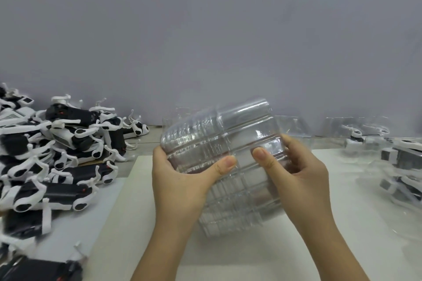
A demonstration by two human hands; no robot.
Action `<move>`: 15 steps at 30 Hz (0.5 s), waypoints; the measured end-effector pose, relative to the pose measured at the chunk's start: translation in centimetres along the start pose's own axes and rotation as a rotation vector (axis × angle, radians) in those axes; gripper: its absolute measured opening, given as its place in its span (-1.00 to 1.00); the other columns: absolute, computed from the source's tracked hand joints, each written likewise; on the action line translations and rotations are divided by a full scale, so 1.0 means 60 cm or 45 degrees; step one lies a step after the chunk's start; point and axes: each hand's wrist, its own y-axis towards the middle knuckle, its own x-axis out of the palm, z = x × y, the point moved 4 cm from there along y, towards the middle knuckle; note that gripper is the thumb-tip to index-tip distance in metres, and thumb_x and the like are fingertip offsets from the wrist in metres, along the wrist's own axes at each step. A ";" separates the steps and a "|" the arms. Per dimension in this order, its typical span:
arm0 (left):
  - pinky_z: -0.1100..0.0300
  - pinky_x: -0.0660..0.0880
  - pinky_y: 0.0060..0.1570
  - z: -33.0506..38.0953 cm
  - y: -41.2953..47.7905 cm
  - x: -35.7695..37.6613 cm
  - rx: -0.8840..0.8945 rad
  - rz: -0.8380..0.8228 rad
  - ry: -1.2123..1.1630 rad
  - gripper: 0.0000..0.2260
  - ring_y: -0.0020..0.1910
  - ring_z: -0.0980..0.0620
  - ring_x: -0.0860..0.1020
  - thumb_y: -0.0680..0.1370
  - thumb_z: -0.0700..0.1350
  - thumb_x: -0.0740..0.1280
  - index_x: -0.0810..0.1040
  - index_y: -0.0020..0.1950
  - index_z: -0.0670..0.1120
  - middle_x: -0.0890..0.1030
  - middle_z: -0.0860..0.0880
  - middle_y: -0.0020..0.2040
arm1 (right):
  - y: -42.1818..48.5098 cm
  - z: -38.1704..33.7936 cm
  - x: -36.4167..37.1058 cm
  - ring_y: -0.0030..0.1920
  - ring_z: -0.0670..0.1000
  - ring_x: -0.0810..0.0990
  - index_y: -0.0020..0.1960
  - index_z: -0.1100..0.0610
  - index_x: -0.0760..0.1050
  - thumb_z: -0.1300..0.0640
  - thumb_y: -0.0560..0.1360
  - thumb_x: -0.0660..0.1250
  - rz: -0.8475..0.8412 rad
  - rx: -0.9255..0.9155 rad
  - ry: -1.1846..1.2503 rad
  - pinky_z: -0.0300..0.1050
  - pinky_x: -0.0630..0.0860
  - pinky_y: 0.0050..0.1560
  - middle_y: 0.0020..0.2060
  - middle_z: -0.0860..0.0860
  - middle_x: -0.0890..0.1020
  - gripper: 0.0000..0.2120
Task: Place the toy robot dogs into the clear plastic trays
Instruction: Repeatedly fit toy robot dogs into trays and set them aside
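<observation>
The left hand (180, 180) and right hand (296, 173) grip a stack of clear plastic trays (228, 143) above the middle of the tabletop (251, 255) — thumbs on top, fingers probably curled behind — so peel one tray off by its rim before reaching the toy robot dogs (57, 150) heaped at the left edge.

toy dogs (57, 162) left of trays (228, 155).

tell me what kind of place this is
Likely a toy packing station: a heap of toy robot dogs on the left, a stack of clear trays gripped by the left hand and right hand, packed trays at right.
</observation>
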 end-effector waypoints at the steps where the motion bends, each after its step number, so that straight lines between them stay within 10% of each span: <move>1: 0.01 0.63 -0.07 0.001 -0.001 0.000 0.003 -0.002 0.006 -0.21 -0.05 0.09 0.69 -0.06 0.08 0.69 0.49 0.12 0.07 0.70 0.11 -0.01 | 0.000 0.001 -0.001 -0.45 -0.20 0.42 0.10 -0.10 0.62 -0.27 0.15 0.48 0.023 0.000 0.015 -0.45 0.39 -0.33 -0.48 -0.26 0.47 -0.44; 15: 0.06 0.63 -0.05 0.002 0.002 0.000 -0.024 -0.051 -0.019 -0.10 0.00 0.10 0.67 -0.12 0.07 0.70 0.41 0.15 0.09 0.67 0.14 0.03 | 0.009 -0.005 -0.015 -0.45 -0.18 0.37 0.03 -0.05 0.64 -0.27 0.12 0.48 0.108 -0.006 0.003 -0.40 0.38 -0.33 -0.49 -0.27 0.46 -0.46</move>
